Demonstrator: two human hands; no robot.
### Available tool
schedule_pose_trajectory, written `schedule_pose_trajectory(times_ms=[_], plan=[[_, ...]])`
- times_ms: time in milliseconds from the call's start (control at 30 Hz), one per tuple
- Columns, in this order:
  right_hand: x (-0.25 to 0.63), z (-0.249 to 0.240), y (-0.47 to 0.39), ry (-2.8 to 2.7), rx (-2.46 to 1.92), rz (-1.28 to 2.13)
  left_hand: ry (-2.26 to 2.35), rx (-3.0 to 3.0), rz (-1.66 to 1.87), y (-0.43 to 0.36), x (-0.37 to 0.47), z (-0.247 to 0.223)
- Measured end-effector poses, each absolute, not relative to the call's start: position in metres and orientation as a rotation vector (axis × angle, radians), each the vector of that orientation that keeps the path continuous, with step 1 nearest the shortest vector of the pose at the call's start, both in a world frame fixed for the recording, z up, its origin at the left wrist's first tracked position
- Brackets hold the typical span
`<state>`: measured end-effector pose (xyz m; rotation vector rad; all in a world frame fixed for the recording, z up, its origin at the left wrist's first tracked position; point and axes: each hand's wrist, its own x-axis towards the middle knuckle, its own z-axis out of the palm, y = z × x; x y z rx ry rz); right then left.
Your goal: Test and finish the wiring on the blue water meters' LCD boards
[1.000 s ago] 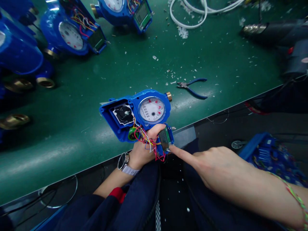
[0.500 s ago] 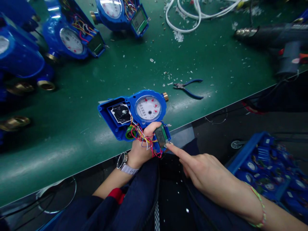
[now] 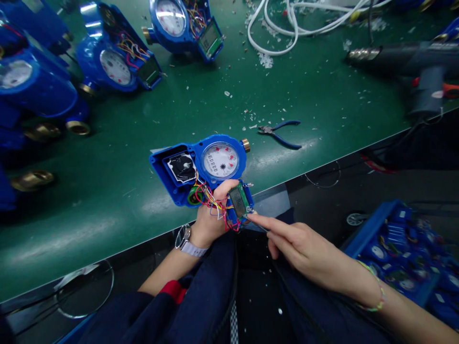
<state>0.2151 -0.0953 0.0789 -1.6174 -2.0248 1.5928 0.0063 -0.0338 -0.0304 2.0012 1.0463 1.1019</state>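
A blue water meter lies at the bench's front edge, its side box open and dial facing up. Coloured wires run from the box to a small display module with a green circuit board. My left hand is closed around this module, thumb along its upper side, just below the meter. The index fingertip of my right hand touches the module's lower right corner. Its other fingers are curled, and a thin dark strip shows beside them; what it is, I cannot make out.
Cutting pliers lie right of the meter on the green bench. More meters stand at the back left. A heat gun and a white cable are farther back. A blue crate with meters stands at lower right.
The view has shifted slightly, so the bench items at left sit farther right. My right index finger stays on the display module while its hand has tilted a little; my left hand keeps its hold.
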Motion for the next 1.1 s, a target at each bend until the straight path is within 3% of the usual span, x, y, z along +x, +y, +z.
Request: schedule_pose_trajectory(times_ms=[333, 600, 1000, 1100], plan=[[0.224, 0.113, -0.045, -2.716, -1.574, 1.341, 0.962, 1.922, 1.032, -0.034, 0.003, -0.035], [0.223, 0.102, -0.064, -2.971, -1.469, 0.712, 0.889, 1.894, 1.089, -0.034, 0.004, -0.031], [0.202, 0.081, -0.088, -1.597, -1.401, 1.632, 0.762, 1.653, 1.101, -0.034, 0.008, -0.027], [0.203, 0.081, -0.08, -1.237, -1.365, 1.7, 0.716, 1.627, 1.113, -0.034, 0.009, -0.025]])
